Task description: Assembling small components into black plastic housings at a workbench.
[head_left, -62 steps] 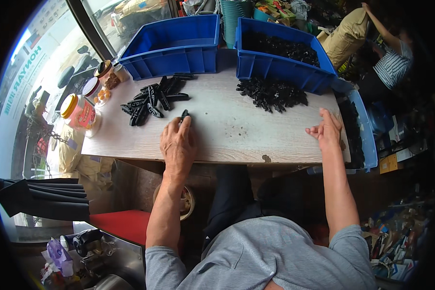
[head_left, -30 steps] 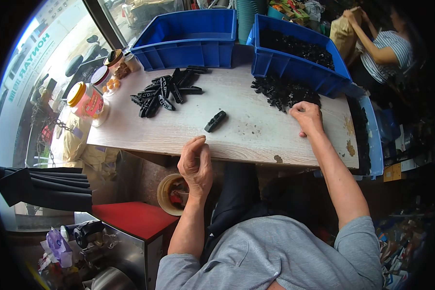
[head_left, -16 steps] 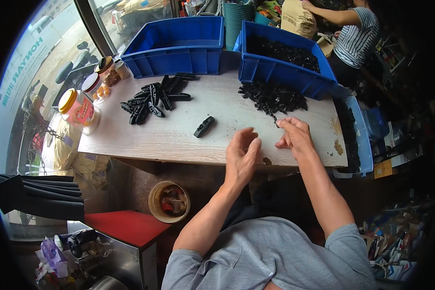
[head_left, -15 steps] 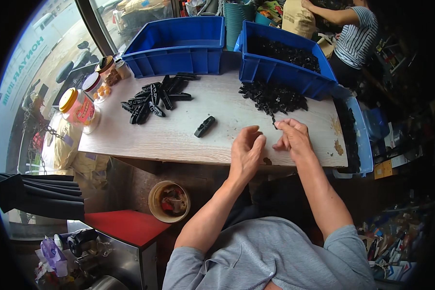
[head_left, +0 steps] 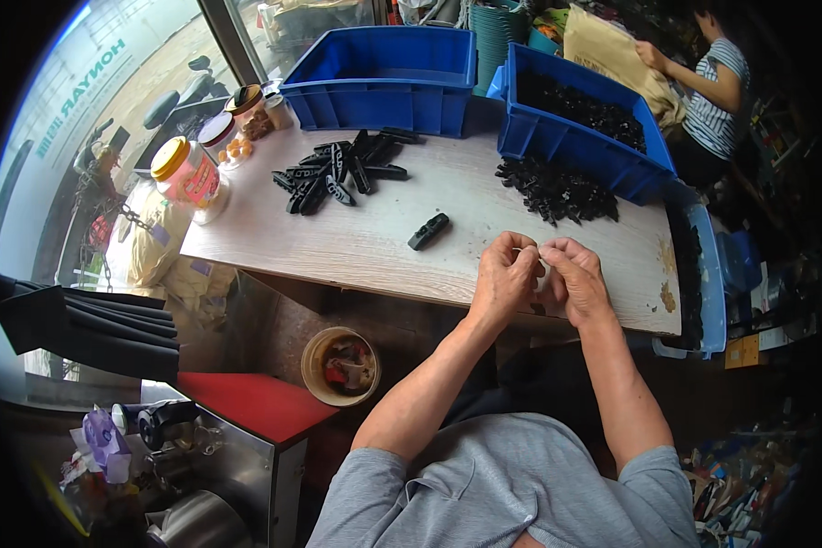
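My left hand [head_left: 505, 279] and my right hand [head_left: 577, 281] meet above the front edge of the table, thumbs and forefingers pinched close together. Whatever sits between the fingertips is mostly hidden; the right hand held a small black part a moment earlier. A single long black plastic piece [head_left: 428, 231] lies on the tabletop to the left of my hands. Beyond my hands is a heap of small black parts [head_left: 557, 190], against the front of a blue bin. Further left rests a pile of similar long black pieces [head_left: 342, 171] with pale lettering.
Two blue bins, one at the back [head_left: 374, 105] and one at right [head_left: 584, 151] holding black parts, stand on the pale table [head_left: 338, 251]. Lidded jars [head_left: 190, 173] line its left edge. A bucket [head_left: 341, 367] sits on the floor. Another person [head_left: 714, 96] handles a sack at back right.
My left hand has closed in and come up to my right hand, which drew back from the heap with its small black part. The whole view has swung left. The other person's sack has shifted.
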